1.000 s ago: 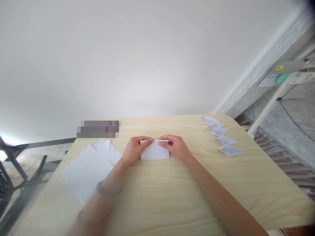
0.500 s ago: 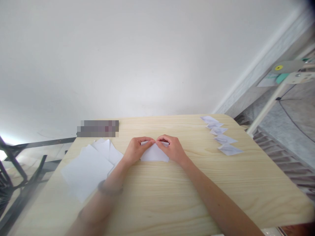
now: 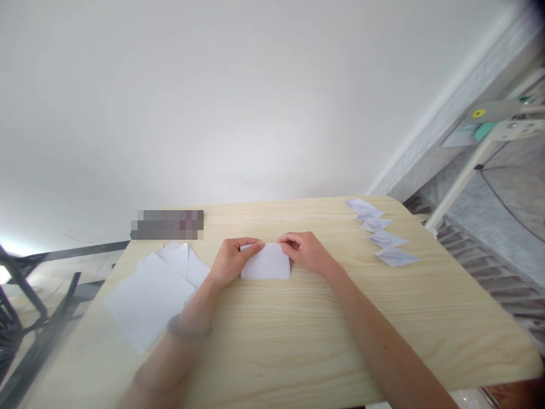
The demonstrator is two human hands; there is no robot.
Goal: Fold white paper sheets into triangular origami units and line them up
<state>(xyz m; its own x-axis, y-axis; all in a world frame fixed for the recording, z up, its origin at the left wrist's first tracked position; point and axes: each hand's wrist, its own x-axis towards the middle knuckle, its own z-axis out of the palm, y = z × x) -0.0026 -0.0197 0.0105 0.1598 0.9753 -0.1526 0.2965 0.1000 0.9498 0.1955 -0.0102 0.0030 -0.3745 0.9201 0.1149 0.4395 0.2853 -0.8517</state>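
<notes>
A folded sheet of white paper (image 3: 265,263) lies at the middle of the wooden table, its long fold on the far side. My left hand (image 3: 234,259) pinches its far left part, thumb on top and fingers behind the edge. At the far right corner, my right hand (image 3: 305,250) has thumb and forefinger closed on the paper's edge, the other fingers curled. To the left, beside my left forearm, loose white sheets (image 3: 149,295) lie in an overlapping spread. Several folded paper pieces (image 3: 397,257) form a row at the right.
The pale wooden table (image 3: 272,341) meets a white wall (image 3: 255,113) at its far edge. A blurred-out dark object (image 3: 168,225) sits at the far left. Black metal frames (image 3: 38,318) stand left of the table, and a white pole (image 3: 460,176) rises beyond its right side.
My right hand has slid rightward along the paper's far edge, away from my left hand, and more of the paper shows. My left hand keeps its pinch.
</notes>
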